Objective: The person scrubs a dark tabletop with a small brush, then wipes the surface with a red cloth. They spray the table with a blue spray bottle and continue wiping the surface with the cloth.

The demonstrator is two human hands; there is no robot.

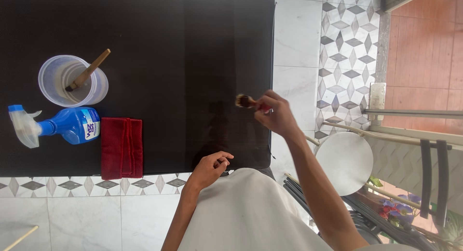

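The right hand (276, 115) grips a small brush (245, 101) near the right edge of the black bench (169, 48); it may slip over. The left hand (210, 168), loosely curled, holds nothing.

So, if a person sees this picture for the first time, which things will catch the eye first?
Probably the right hand, holding a small brush over the right part of the dark table. Next, the colours at the left edge: a blue spray bottle lying beside a folded red cloth, with a clear plastic cup holding another brush above them.
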